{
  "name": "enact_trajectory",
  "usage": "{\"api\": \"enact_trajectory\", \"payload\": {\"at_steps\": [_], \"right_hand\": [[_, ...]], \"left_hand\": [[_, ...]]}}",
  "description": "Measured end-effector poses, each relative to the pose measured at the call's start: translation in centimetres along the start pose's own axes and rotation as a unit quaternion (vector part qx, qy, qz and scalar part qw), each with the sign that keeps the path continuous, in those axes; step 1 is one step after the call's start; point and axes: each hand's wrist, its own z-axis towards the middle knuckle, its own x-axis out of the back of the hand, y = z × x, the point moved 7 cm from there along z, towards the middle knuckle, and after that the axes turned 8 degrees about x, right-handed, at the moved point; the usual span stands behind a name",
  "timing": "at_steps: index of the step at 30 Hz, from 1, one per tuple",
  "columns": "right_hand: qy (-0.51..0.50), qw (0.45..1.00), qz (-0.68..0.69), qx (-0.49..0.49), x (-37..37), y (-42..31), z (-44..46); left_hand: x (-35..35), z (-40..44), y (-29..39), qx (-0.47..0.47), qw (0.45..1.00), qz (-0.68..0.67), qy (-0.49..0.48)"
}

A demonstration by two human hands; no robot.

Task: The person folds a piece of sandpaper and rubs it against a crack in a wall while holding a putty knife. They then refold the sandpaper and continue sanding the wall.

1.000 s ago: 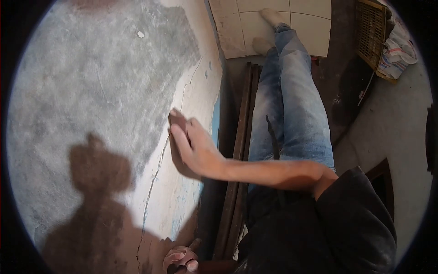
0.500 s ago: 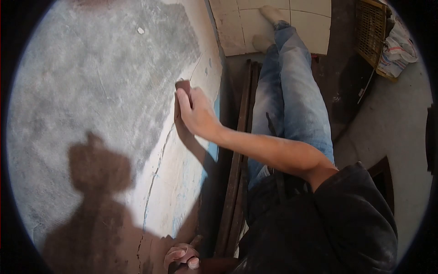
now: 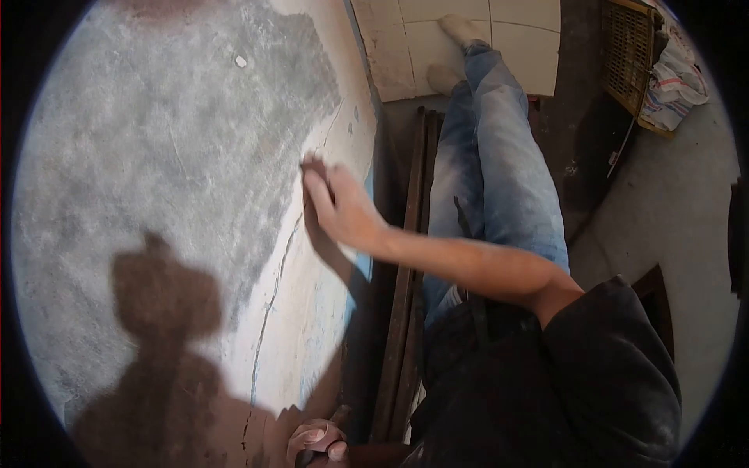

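Note:
My right hand (image 3: pixel 347 210) is closed around a small brown folded piece or block (image 3: pixel 314 167), pressed to the pale strip of the wall (image 3: pixel 312 265) beside a long crack. Slight blur softens its fingers, and the forearm reaches across from the right. At the bottom edge, my left hand (image 3: pixel 337 452) grips a crumpled pinkish sheet (image 3: pixel 316 434), partly in shadow. A rough grey patch (image 3: pixel 187 125) covers the wall left of the pale strip.
Long dark bars (image 3: pixel 403 312) run between the wall and my jeans-clad legs (image 3: pixel 507 156). My bare feet stand on pale tiles (image 3: pixel 523 58). A yellow crate (image 3: pixel 626 58) with a white striped sack (image 3: pixel 672 92) is at the upper right. My shadow falls on the wall.
My right hand first moved up along the pale strip with the brown piece, then slightly back down. My left hand keeps hold of the pinkish sheet. The view has shifted slightly.

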Motion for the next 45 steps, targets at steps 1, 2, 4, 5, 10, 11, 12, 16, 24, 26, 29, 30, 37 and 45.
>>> {"api": "enact_trajectory", "payload": {"at_steps": [1,2,4,5,10,11,12,16,24,26,29,30,37,45], "right_hand": [[0.017,0.999,-0.026,-0.04,0.1,1.8,1.3],[0.006,0.999,-0.035,-0.035,0.1,1.4,1.3],[-0.011,0.998,-0.052,-0.021,0.1,0.2,1.4],[-0.007,0.999,-0.038,-0.004,-0.1,-0.8,0.6],[0.005,1.0,-0.01,0.028,0.2,-0.1,0.8],[0.026,0.999,-0.027,0.0,0.5,1.5,2.3],[0.016,0.999,-0.027,-0.017,0.2,1.5,2.2],[-0.039,0.999,-0.001,0.014,-0.2,-1.0,-0.3],[-0.019,0.999,-0.043,0.006,0.2,-0.4,0.8],[-0.047,0.999,-0.016,0.011,0.1,-1.1,-0.3],[-0.01,0.998,-0.055,0.031,0.6,1.2,1.9],[-0.003,0.998,-0.054,0.017,0.5,1.2,2.3],[-0.034,0.998,-0.006,0.045,0.6,-1.2,0.5],[-0.02,0.927,0.298,-0.227,1.8,4.5,3.1]], "left_hand": [[0.1,-0.2,0.0,0.027,0.998,-0.023,0.049],[0.2,-0.2,-0.2,0.049,0.993,-0.049,0.1],[0.0,-0.2,-0.3,0.005,1.0,-0.006,0.011],[-0.3,-0.1,-0.2,-0.014,0.999,0.017,-0.035],[0.0,-0.5,-0.1,0.024,1.0,-0.006,-0.009],[-0.1,-0.5,0.0,0.024,0.999,-0.019,0.028],[-0.3,-0.4,0.5,0.004,1.0,0.012,0.026],[0.8,-1.1,-0.4,-0.025,0.984,0.115,-0.131],[3.2,-4.2,-3.4,0.054,0.986,0.081,0.133],[3.3,-4.3,-3.3,0.052,0.986,0.101,0.125],[2.6,-4.1,-3.1,0.105,0.98,0.058,0.156],[2.7,-4.3,-3.1,0.075,0.982,0.075,0.159],[2.7,-3.8,-3.0,0.036,0.983,0.1,0.152],[1.6,-2.9,-1.8,-0.001,0.989,0.045,0.141]]}}
